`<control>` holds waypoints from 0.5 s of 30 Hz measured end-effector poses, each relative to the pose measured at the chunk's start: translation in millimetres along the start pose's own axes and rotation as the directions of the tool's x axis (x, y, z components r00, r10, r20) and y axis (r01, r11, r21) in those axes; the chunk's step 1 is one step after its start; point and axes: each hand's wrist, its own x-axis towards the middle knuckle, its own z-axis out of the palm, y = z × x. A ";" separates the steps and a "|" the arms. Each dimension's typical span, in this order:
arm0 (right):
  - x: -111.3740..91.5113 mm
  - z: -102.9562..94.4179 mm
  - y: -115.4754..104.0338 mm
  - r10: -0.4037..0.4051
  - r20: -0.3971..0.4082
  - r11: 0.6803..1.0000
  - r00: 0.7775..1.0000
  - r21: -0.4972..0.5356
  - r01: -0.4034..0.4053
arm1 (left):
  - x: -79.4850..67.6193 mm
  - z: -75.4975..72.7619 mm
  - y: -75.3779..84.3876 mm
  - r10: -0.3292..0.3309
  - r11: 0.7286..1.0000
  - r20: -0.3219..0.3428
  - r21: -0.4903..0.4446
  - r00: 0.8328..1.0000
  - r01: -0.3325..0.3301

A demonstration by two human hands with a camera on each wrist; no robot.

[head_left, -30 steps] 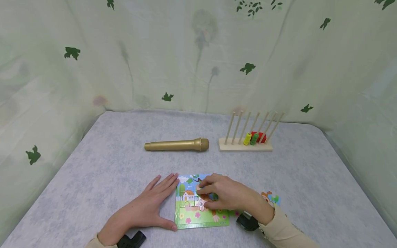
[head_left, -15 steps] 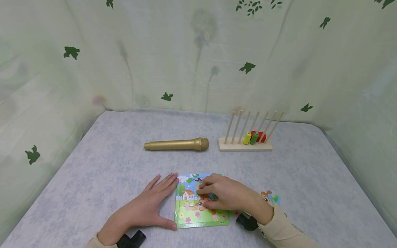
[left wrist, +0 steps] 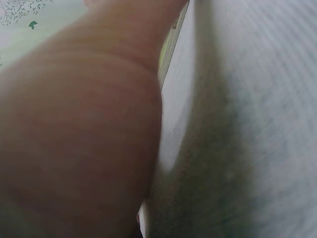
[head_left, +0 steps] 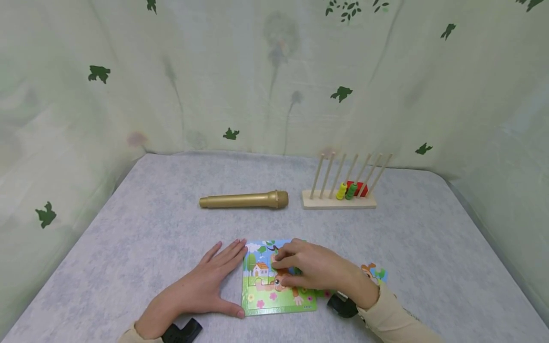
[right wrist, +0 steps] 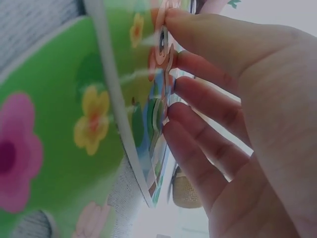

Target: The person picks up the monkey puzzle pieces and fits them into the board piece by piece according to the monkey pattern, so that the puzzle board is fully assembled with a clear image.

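Lower centre of the frame: a puzzle board lies flat on the table. Left hand at its left edge, fingers nearly straight, thumb spread well apart from them. Right hand over the board's middle, thumb and bent fingers apparently pinching a puzzle piece printed with an eye.

Risk, as I judge it: if the piece is slightly misaligned, its tab could ride up on a neighbour; hard pressing might skew the board should the left hand slacken. The right sleeve could nudge the loose piece, lower right.

Hidden: board's upper right, under the right hand; part of the loose piece, behind the wrist. Cannot tell whether the eye piece sits flush. Left wrist view: mostly blurred arm.
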 end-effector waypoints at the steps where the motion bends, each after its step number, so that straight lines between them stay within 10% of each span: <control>1: -0.3 -0.4 -0.5 0.007 0.009 1.000 1.000 0.005 -0.007 | 0.1 0.3 -0.2 0.002 1.000 0.002 0.002 1.000 -0.002; 15: -5.5 -11.9 -0.5 0.068 0.082 0.996 0.994 0.055 -0.072 | 0.9 -0.7 0.6 -0.016 1.000 0.013 0.007 1.000 0.016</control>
